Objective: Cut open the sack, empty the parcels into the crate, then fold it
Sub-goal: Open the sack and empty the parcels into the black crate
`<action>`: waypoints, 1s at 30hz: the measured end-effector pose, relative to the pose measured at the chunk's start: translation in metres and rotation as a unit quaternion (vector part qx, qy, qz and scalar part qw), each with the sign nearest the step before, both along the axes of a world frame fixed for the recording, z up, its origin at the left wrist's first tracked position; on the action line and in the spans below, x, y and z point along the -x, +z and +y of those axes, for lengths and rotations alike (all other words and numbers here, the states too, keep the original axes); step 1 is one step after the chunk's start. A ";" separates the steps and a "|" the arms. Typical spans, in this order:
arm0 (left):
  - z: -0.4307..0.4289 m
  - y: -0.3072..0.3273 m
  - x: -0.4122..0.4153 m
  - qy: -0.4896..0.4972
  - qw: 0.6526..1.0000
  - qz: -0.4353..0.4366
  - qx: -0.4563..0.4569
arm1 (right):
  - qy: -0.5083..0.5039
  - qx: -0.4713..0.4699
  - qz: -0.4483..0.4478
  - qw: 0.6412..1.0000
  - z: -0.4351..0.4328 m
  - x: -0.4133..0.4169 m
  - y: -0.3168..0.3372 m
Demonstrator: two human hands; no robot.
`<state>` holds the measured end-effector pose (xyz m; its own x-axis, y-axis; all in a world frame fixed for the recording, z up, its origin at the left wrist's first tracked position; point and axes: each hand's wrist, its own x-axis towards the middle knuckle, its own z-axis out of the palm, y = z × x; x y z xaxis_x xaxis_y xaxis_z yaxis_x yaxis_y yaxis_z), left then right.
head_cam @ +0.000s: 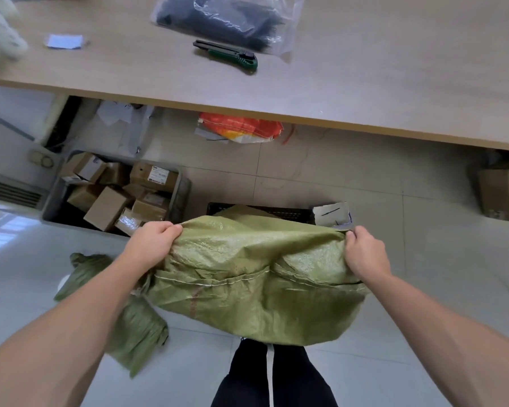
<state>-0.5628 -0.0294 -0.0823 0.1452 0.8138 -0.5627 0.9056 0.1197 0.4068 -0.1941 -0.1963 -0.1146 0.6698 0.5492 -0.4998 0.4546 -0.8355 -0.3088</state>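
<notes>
A green woven sack (247, 277) hangs in front of me, held up over a black crate (276, 211) on the floor. My left hand (150, 245) grips the sack's left upper corner and my right hand (365, 254) grips its right upper corner. The sack is limp and folded over along a stitched seam. A white parcel (332, 214) shows at the crate's right end. To the left stands a grey crate (50, 207) filled with several cardboard parcels (106, 207). A green utility knife (227, 55) lies on the wooden table.
The table (365, 83) spans the top, with a clear bag of black cable ties (227, 19) and a paper slip (65, 42) on it. Another green sack (135, 327) lies on the floor by my left arm. An orange bag (241, 127) lies under the table; a cardboard box (503, 192) stands far right.
</notes>
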 end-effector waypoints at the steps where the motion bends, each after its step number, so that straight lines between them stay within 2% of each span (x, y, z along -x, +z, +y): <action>1: 0.000 -0.006 0.000 -0.011 0.999 0.027 0.022 | 0.005 0.010 0.006 1.000 0.001 0.000 -0.004; 4: -0.009 -0.023 -0.006 -0.029 0.997 0.061 0.043 | -0.007 0.023 0.022 0.999 0.010 0.002 -0.012; 10: 0.003 0.002 -0.020 0.079 0.993 -0.056 -0.074 | -0.061 -0.093 -0.011 0.994 0.031 0.001 0.011; 12: 0.011 0.000 -0.016 0.063 0.995 -0.017 -0.075 | -0.049 -0.075 -0.005 0.996 0.033 -0.005 0.009; 15: 0.014 -0.007 -0.015 -0.004 0.998 0.064 -0.010 | -0.017 -0.004 0.008 1.000 0.036 -0.006 0.005; 17: 0.013 -0.003 -0.019 0.027 0.999 0.040 -0.023 | -0.036 -0.012 0.011 0.999 0.038 -0.005 0.009; 20: 0.017 0.014 -0.030 0.072 0.994 -0.022 -0.081 | -0.054 -0.084 0.003 0.995 0.044 -0.004 0.024; 22: 0.019 0.016 -0.032 0.092 0.991 -0.034 -0.088 | -0.070 -0.104 0.015 0.992 0.044 -0.005 0.028; 24: 0.021 0.007 -0.029 0.105 0.992 0.008 -0.066 | -0.076 -0.056 0.035 0.995 0.041 -0.008 0.024; 27: 0.013 -0.004 -0.023 0.090 0.993 0.078 0.004 | -0.039 0.098 0.063 0.992 0.028 -0.013 0.014; 28: 0.009 -0.003 -0.022 0.105 0.992 0.061 0.027 | -0.031 0.138 0.071 0.987 0.023 -0.013 0.014; 30: 0.006 0.004 -0.022 0.132 0.990 -0.021 0.049 | -0.023 0.141 0.073 0.987 0.019 -0.014 0.016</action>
<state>-0.5406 -0.0235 -0.0779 -0.0397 0.7685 -0.6387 0.8198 0.3905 0.4189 -0.1806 -0.1778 -0.0987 0.6005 0.3454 -0.7211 0.3821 -0.9162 -0.1207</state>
